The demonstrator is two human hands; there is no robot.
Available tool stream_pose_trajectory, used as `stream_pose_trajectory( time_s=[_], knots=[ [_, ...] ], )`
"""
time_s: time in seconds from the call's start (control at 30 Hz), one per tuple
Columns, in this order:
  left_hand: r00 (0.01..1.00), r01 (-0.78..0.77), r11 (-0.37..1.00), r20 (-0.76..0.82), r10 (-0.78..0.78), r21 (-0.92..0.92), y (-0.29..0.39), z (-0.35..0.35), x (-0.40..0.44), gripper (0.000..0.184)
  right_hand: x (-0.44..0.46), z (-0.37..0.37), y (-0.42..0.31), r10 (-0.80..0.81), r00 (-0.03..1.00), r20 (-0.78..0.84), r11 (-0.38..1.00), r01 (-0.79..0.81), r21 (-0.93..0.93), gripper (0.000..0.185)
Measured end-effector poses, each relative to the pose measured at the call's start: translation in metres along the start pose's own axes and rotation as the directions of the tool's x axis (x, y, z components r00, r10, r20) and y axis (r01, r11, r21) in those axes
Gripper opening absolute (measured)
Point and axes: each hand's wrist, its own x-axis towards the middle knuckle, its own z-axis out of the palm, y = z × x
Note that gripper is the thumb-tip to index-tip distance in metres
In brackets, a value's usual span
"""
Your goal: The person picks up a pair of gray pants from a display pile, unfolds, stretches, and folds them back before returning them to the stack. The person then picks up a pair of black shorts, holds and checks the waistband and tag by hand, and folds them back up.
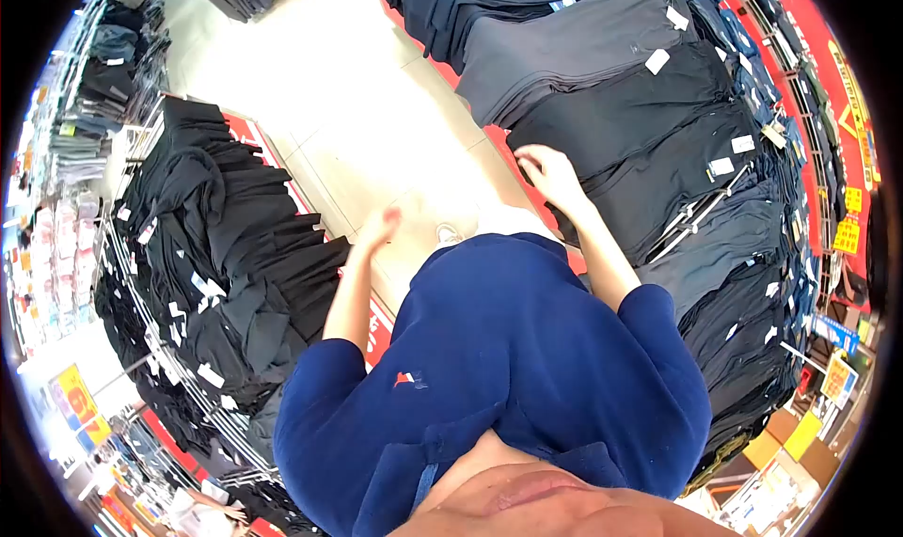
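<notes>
My right hand [553,177] is over the aisle edge of a row of black garments [602,128] that look like trousers. Its fingers are loosely bent and apart, with nothing held between them. Whether the fingertips touch the cloth I cannot tell. Over the aisle, my left hand [379,229] hangs close to a rack of black clothes [259,245]. Motion blurs it, and its fingers are not distinct. Dark grey garments [564,53] with white tags lie just beyond the black ones.
A pale tiled floor [362,114] runs between the two racks, with my shoe [448,233] on it. Red strips line the racks' lower edges. Metal rails [696,219] stick out on the right. More clothing shelves [103,95] stand at far left, and yellow signs [849,217] at far right.
</notes>
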Motion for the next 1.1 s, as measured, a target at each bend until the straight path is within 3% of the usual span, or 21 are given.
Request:
stream_pose_trajectory(
  time_s=[0.03,0.07,0.1,0.17,0.27,0.37,0.43,0.53,0.63,0.7,0.77,0.83,0.87,0.93,0.97,1.07,1.1],
  knots=[
    [0.972,0.196,0.972,0.158,-0.175,-0.127,-0.015,0.021,-0.008,0.032,-0.005,0.007,0.010,0.104,0.993,0.049,0.995,-0.104,0.000,0.019],
    [0.929,0.328,0.850,0.304,-0.212,-0.411,-0.055,0.045,-0.007,0.039,-0.005,0.014,0.020,0.204,0.976,0.071,0.976,-0.208,0.056,0.019],
    [0.874,0.465,0.736,0.387,-0.294,-0.492,-0.071,0.061,-0.011,0.041,-0.001,0.018,0.027,0.203,0.978,0.046,0.978,-0.205,0.042,0.019],
    [0.776,0.591,0.759,0.448,-0.444,-0.273,-0.098,0.081,-0.001,0.038,0.018,0.019,0.035,0.166,0.985,0.049,0.986,-0.164,-0.028,0.020],
    [0.771,0.548,0.800,0.518,-0.370,-0.245,-0.123,0.078,0.040,0.038,0.062,0.023,0.049,0.123,0.992,0.033,0.992,-0.123,-0.012,0.023],
    [0.830,0.459,0.864,0.447,-0.334,-0.206,-0.060,0.016,0.078,0.040,0.109,0.035,0.072,0.102,0.994,-0.040,0.995,-0.102,-0.002,0.024],
    [0.911,0.387,0.904,0.224,-0.345,-0.180,-0.014,-0.028,0.111,0.039,0.142,0.038,0.086,0.022,0.994,-0.109,0.996,-0.032,-0.087,0.029],
    [0.963,0.266,0.943,0.105,-0.250,-0.198,0.019,-0.076,0.173,0.035,0.180,0.043,0.109,0.031,0.981,-0.194,0.997,-0.044,-0.067,0.028],
    [0.992,0.117,0.990,0.051,-0.113,-0.079,0.068,-0.118,0.226,0.031,0.210,0.038,0.120,0.106,0.956,-0.275,0.994,-0.110,0.000,0.028],
    [0.999,0.046,0.998,0.018,-0.045,-0.038,0.097,-0.134,0.267,0.029,0.220,0.027,0.116,0.265,0.951,-0.158,0.961,-0.248,0.119,0.027],
    [1.000,-0.027,1.000,-0.003,0.027,0.006,0.131,-0.142,0.304,0.028,0.229,0.020,0.119,0.316,0.936,-0.156,0.944,-0.293,0.153,0.027],
    [0.955,-0.266,0.962,-0.115,0.272,0.063,0.184,-0.146,0.332,0.024,0.235,0.011,0.123,0.382,0.920,-0.088,0.907,-0.356,0.224,0.026],
    [0.958,-0.272,0.960,-0.078,0.277,0.065,0.213,-0.148,0.344,0.024,0.237,0.008,0.124,0.403,0.914,-0.054,0.892,-0.379,0.245,0.026],
    [0.832,-0.519,0.823,-0.084,0.548,0.231,0.273,-0.149,0.363,0.024,0.241,-0.003,0.119,0.433,0.901,-0.024,0.876,-0.414,0.248,0.023],
    [0.826,-0.538,0.814,-0.052,0.561,0.220,0.299,-0.147,0.369,0.024,0.243,-0.006,0.121,0.437,0.899,-0.015,0.876,-0.421,0.236,0.022],
    [0.660,-0.740,0.625,0.087,0.746,0.248,0.346,-0.141,0.395,0.028,0.250,-0.017,0.139,0.463,0.875,-0.142,0.880,-0.436,0.187,0.020],
    [0.655,-0.753,0.627,0.140,0.743,0.198,0.357,-0.139,0.401,0.029,0.254,-0.023,0.147,0.508,0.825,-0.248,0.861,-0.478,0.173,0.020]
  ],
)
